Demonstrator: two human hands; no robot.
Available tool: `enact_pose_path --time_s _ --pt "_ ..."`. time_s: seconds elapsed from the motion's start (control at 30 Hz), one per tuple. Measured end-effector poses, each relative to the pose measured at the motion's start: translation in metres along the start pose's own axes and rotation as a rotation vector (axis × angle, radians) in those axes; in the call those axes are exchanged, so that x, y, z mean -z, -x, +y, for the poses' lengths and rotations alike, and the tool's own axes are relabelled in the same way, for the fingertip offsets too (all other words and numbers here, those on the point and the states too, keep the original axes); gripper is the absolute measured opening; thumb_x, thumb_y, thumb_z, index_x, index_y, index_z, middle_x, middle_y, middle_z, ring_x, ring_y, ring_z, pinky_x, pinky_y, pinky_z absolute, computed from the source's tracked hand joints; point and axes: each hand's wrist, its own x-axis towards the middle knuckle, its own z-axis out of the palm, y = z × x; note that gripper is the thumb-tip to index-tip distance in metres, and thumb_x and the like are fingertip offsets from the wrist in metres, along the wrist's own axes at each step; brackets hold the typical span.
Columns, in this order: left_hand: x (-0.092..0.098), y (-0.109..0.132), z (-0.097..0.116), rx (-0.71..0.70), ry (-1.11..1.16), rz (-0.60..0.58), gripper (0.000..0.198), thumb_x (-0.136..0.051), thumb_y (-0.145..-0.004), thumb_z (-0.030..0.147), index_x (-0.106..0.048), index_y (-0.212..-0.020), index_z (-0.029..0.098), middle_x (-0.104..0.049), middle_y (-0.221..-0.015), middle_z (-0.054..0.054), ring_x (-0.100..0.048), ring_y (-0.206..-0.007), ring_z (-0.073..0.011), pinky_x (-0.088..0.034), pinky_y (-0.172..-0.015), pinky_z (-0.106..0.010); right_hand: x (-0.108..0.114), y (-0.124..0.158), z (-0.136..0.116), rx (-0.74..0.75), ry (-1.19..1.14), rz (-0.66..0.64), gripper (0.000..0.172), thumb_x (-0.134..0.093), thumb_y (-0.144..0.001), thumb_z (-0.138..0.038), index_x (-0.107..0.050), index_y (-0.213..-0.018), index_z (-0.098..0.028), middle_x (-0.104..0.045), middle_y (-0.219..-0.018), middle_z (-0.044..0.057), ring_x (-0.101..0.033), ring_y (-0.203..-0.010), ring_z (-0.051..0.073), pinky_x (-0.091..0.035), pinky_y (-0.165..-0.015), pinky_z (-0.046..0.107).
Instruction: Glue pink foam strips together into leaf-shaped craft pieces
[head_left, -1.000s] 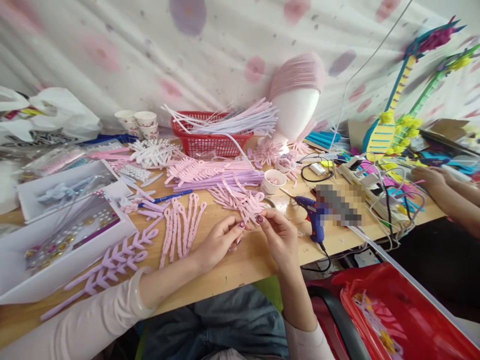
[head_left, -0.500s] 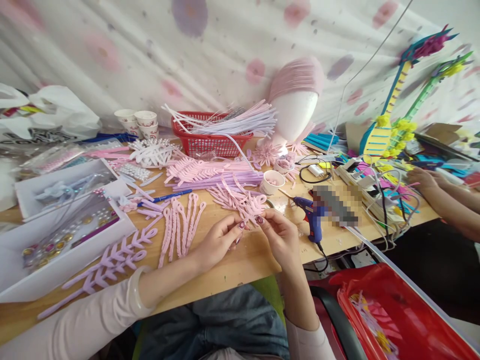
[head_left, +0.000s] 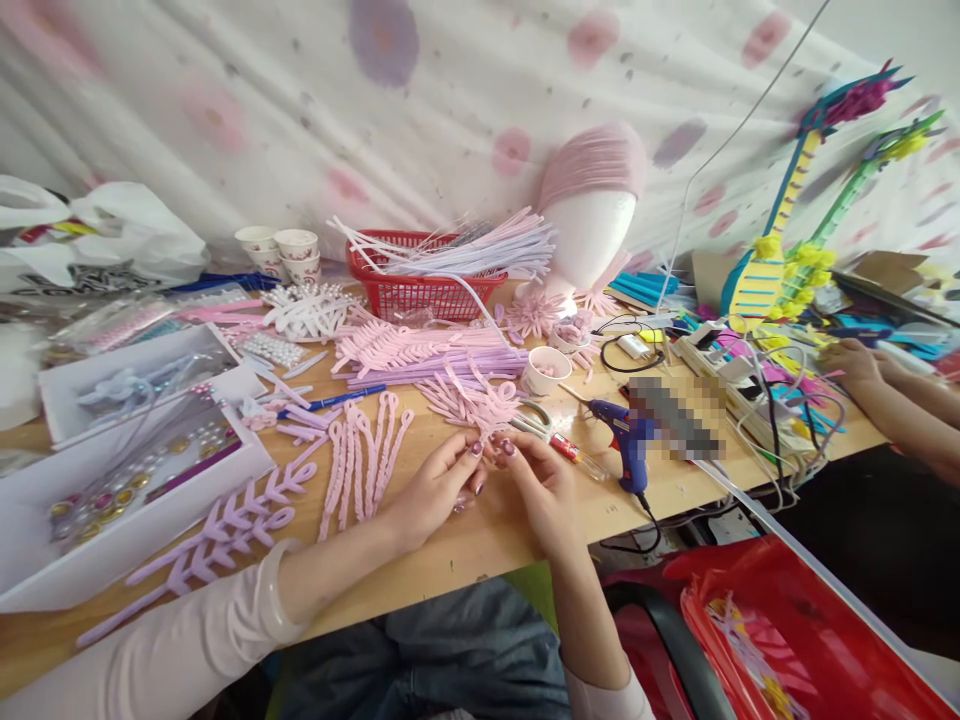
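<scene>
My left hand [head_left: 435, 490] and my right hand [head_left: 536, 480] meet over the wooden table [head_left: 465, 540], fingertips pinched together on a pink looped pipe-cleaner piece [head_left: 491, 410] at the near edge of a pile of such pieces. Both hands are closed on it. A row of pink twisted strips [head_left: 364, 455] lies just left of my left hand. Lilac branch-shaped pieces [head_left: 217, 530] lie by my left forearm. Scissors [head_left: 544, 430] rest right behind my right hand.
A blue glue gun [head_left: 630, 440] lies right of my hands, its cord over the edge. Behind stand a red basket [head_left: 420, 285] of pipe cleaners, a foam head [head_left: 592, 215] and cups [head_left: 281, 250]. White trays [head_left: 127, 470] sit left. Another person's hand [head_left: 855, 360] works at far right.
My hands have slid a little left and toward me with the pink piece, uncovering the scissors behind my right hand. The view has tipped slightly.
</scene>
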Motion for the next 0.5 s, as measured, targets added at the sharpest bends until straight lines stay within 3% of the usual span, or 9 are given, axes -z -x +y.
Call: enact_pose_path --time_s 0.13,0.27,0.5 --pt "0.000 -0.001 -0.004 0.012 0.089 -0.016 0.028 -0.059 -0.082 0.044 -0.048 -0.082 0.019 -0.047 -0.061 0.006 -0.034 -0.046 -0.0043 -0.026 -0.047 -0.019 -0.008 0.003 0.006 0.008 -0.013 -0.031 0.016 -0.066 -0.083 -0.035 -0.071 -0.089 -0.020 -0.071 -0.090 0.005 -0.064 -0.088 0.021 -0.049 -0.085 0.035" --pt "0.001 -0.004 -0.008 0.009 0.132 0.000 0.027 -0.059 -0.082 0.043 -0.049 -0.080 0.018 -0.048 -0.062 0.006 -0.036 -0.048 -0.0049 -0.029 -0.049 -0.020 -0.013 0.007 0.010 -0.060 -0.057 -0.038 0.020 -0.064 -0.085 -0.038 -0.069 -0.093 -0.021 -0.071 -0.085 0.005 -0.066 -0.078 0.020 -0.051 -0.077 0.034" --pt "0.000 -0.004 -0.008 0.023 0.070 -0.017 0.032 -0.060 -0.080 0.048 -0.052 -0.084 0.018 -0.050 -0.060 0.005 -0.040 -0.048 -0.0077 -0.031 -0.052 -0.024 -0.006 0.002 0.008 -0.051 -0.092 0.118 0.023 -0.067 -0.081 -0.040 -0.068 -0.094 -0.021 -0.072 -0.093 0.005 -0.065 -0.091 0.022 -0.050 -0.086 0.035"
